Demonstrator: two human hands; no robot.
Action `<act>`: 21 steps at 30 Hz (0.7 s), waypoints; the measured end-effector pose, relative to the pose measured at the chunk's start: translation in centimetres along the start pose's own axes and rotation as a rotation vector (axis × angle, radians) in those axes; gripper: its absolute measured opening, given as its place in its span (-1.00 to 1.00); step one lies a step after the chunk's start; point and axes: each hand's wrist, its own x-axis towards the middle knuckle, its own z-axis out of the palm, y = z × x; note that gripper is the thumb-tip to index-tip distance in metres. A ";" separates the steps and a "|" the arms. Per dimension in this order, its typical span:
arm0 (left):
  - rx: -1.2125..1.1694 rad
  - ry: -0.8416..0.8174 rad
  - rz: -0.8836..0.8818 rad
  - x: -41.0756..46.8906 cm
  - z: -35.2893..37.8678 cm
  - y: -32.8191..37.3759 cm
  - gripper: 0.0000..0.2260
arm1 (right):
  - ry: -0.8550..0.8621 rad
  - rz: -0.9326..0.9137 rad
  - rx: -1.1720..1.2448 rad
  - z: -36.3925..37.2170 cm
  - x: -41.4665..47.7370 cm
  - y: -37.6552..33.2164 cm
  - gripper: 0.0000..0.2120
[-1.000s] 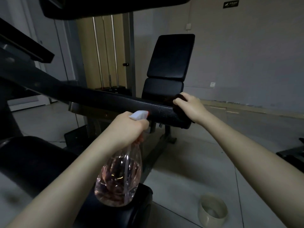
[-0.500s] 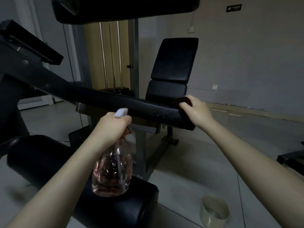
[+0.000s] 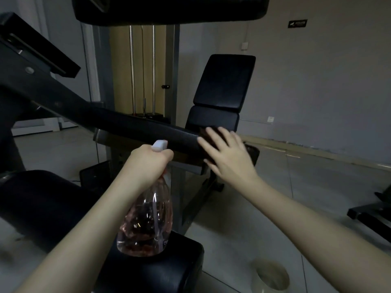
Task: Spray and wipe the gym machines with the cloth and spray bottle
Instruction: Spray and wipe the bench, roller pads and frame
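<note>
- Left grip (image 3: 151, 163) clamped round one spray bottle (image 3: 146, 220).
- Right grip (image 3: 229, 157), fingers straight, presses one cloth (image 3: 251, 152) onto one bar (image 3: 131, 125) at its end.
- Open floor (image 3: 317, 187) beyond.

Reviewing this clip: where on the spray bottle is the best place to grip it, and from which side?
Grip the narrow neck just below the white spray head, coming from the person's side, behind the nozzle. The spray bottle bulges wide lower down and hangs roughly upright, its head aimed at the padded bar. The left hand grips exactly there.
</note>
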 end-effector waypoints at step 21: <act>-0.038 0.037 -0.015 -1.3 -0.5 0.3 -0.83 | -0.122 0.012 0.033 -0.4 3.1 -3.5 -0.26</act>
